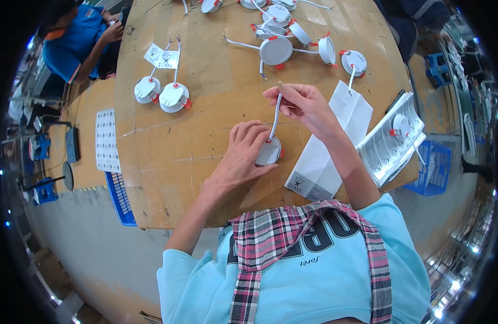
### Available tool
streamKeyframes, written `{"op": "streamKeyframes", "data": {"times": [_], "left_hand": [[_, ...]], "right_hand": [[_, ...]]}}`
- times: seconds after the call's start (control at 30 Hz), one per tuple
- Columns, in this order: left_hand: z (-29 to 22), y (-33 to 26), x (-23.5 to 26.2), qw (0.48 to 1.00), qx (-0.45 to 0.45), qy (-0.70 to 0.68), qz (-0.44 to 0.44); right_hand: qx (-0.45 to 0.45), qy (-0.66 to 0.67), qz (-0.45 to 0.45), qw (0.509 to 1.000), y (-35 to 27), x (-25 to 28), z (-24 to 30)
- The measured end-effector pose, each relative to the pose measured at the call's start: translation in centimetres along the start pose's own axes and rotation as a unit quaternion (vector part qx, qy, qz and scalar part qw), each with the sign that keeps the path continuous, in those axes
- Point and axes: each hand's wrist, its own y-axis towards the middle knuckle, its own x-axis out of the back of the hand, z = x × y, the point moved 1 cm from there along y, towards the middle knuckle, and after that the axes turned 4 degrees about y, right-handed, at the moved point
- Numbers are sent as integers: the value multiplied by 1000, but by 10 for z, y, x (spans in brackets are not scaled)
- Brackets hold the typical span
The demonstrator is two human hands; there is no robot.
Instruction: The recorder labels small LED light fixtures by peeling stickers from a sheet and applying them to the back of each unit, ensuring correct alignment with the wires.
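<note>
A small round white downlight (269, 153) sits on the brown table in front of me. My left hand (242, 154) is closed around its left side, the thumb along the near edge and the fingers over the back. From its top a white cable (277, 116) rises toward my right hand (305, 105), which pinches the upper end between thumb and fingertips. Under my right forearm lies a white label sheet (315, 164) with a printed grey patch at its near end. Two more downlights, one of them the nearer downlight (172, 98), stand to the left with a white tag (167, 59) on their cables.
Several downlights (276, 51) lie in a group at the far side. A stack of printed label sheets (389, 148) at the right carries another downlight (401, 124) and a black pen (394, 101). Blue baskets, one at right (435, 170), flank the table. A co-worker (79, 43) sits far left.
</note>
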Motion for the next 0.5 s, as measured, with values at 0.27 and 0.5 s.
{"op": "streamKeyframes", "data": {"times": [0.27,0.5], "left_hand": [[13,2,13,998,39,46,-18],[4,-23,18,984,126,47,-115]], "right_hand": [[43,156,-47,986,-3,3,-15],[232,-285,-245,897,-100,33,-39]]}}
